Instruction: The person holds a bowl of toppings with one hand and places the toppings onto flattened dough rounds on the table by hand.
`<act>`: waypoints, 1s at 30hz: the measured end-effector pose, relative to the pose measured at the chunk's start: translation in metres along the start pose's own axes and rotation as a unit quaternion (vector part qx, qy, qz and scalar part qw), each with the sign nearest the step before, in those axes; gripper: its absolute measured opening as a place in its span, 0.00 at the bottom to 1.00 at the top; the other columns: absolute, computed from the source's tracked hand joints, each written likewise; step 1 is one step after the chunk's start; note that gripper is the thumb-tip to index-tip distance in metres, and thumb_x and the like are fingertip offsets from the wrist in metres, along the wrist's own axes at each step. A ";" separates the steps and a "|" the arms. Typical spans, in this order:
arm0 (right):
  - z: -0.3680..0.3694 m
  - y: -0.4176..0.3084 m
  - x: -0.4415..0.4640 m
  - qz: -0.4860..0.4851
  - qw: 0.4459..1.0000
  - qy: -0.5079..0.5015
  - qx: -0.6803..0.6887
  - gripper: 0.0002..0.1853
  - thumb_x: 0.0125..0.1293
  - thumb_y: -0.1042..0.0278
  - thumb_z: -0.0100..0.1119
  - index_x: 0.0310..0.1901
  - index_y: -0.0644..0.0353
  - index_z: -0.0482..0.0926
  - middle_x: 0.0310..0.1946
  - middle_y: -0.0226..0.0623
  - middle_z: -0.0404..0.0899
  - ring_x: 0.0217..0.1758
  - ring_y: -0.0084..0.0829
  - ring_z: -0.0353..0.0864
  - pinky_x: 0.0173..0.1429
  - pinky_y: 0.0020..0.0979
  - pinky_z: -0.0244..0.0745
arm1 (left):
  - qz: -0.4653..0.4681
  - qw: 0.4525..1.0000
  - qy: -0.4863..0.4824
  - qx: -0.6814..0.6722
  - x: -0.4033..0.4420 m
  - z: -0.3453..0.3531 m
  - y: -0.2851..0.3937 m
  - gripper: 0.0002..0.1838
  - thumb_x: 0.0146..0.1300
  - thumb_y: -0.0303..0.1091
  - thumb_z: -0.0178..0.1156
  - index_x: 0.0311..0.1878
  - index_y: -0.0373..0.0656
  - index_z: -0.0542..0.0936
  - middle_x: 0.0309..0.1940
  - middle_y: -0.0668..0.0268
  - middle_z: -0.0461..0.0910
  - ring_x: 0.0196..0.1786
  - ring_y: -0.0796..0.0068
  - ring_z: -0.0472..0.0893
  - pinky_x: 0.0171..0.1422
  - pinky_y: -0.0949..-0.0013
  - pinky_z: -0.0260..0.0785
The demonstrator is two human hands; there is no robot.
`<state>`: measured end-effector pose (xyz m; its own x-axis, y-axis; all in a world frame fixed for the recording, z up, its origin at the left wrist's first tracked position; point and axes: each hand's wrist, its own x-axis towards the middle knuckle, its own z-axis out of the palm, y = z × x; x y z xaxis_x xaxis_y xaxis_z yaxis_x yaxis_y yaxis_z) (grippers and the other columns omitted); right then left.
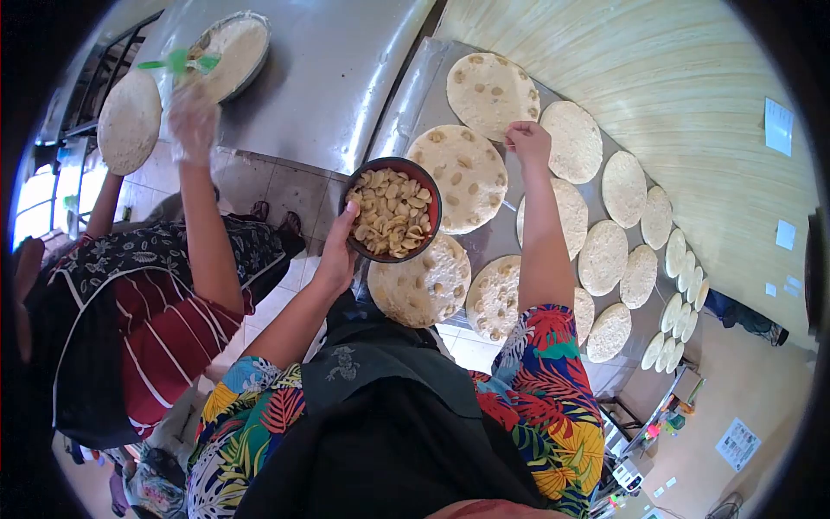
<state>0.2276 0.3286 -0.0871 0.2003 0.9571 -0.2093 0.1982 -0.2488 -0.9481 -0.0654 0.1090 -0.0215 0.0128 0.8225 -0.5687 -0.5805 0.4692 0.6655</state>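
Observation:
My left hand (338,246) holds a dark bowl with a red inside (435,213), filled with pale sliced pieces (391,208). At the lower right edge of the farthest topped flatbread (484,91), my right hand (528,141) has its fingers pinched together; what they hold, if anything, is too small to name. Below that lies another round flatbread (462,169) dotted with slices, partly behind the bowl's right side. Two more topped flatbreads, one near the bowl (415,290) and one beside it (497,298), lie at the near edge of the metal table.
Many plain flatbreads (605,258) cover the metal table to the right. At left, a co-worker's gloved hand (192,125) is near a green utensil (179,63) over a large pan of pale batter (238,54). A flatbread (129,122) is held up beside it.

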 end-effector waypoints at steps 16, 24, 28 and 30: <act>0.033 0.020 -0.010 -0.115 0.961 0.167 -0.189 0.07 0.48 0.69 0.65 0.28 0.59 0.80 0.24 0.35 0.80 0.26 0.31 0.79 0.34 0.31 0.74 | 0.010 1.000 -0.010 -0.008 -0.010 0.000 0.003 0.31 0.66 0.55 0.48 0.61 0.38 0.66 0.57 0.63 0.72 0.59 0.74 0.72 0.64 0.69 0.61; 0.034 0.021 -0.015 -0.118 0.915 0.210 -0.323 0.06 0.55 0.63 0.58 0.28 0.56 0.78 0.32 0.37 0.77 0.37 0.40 0.79 0.40 0.41 0.74 | 0.027 0.998 -0.043 -0.033 -0.011 0.007 0.006 0.29 0.68 0.52 0.45 0.63 0.39 0.63 0.59 0.61 0.70 0.62 0.67 0.69 0.66 0.63 0.59; 0.029 0.021 -0.023 -0.094 0.927 0.177 -0.316 0.06 0.56 0.64 0.56 0.29 0.56 0.78 0.35 0.40 0.76 0.38 0.42 0.78 0.42 0.41 0.74 | 0.026 0.996 -0.082 -0.030 -0.007 0.001 0.001 0.30 0.67 0.53 0.45 0.64 0.40 0.63 0.60 0.60 0.68 0.62 0.64 0.69 0.66 0.59 0.60; 0.023 0.010 -0.029 -0.097 0.937 0.186 -0.280 0.03 0.53 0.67 0.58 0.30 0.55 0.78 0.35 0.40 0.76 0.38 0.42 0.78 0.42 0.40 0.73 | 0.023 0.996 -0.087 -0.029 -0.007 0.009 0.004 0.30 0.67 0.54 0.45 0.64 0.41 0.62 0.60 0.60 0.68 0.62 0.63 0.69 0.65 0.58 0.60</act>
<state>0.2019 0.3020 -0.0956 0.4075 0.9006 0.1512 0.7176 -0.2133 -0.6630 -0.0608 0.1084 -0.0105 0.1222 0.8885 -0.4424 -0.6292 0.4140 0.6578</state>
